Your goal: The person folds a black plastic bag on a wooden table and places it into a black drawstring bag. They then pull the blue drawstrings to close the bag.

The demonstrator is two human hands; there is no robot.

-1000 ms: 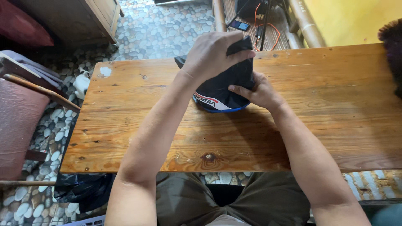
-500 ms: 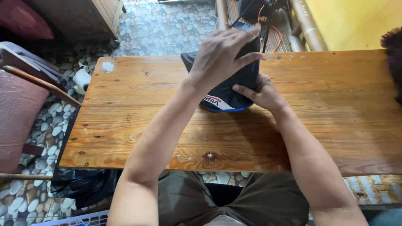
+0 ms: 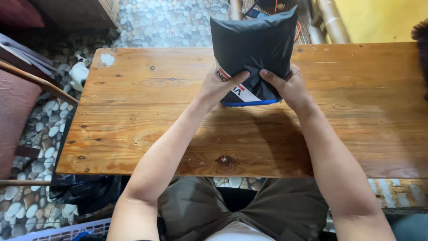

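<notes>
A dark plastic-wrapped parcel [image 3: 254,44] with a white, red and blue band near its bottom stands upright on the wooden table [image 3: 147,120]. My left hand [image 3: 218,85] grips its lower left side, thumb across the front. My right hand [image 3: 287,85] grips the lower right side. Both hands hold the parcel's base against the table near the far edge.
A reddish chair [image 3: 18,98] stands to the left on a pebble floor [image 3: 169,22]. A black bag [image 3: 84,192] lies under the table's near left corner. A pale basket rim [image 3: 67,230] shows bottom left. Bamboo poles [image 3: 332,20] and a yellow wall lie beyond.
My left hand came off the top of the parcel and moved down to its lower left side. The parcel now stands upright between both hands.
</notes>
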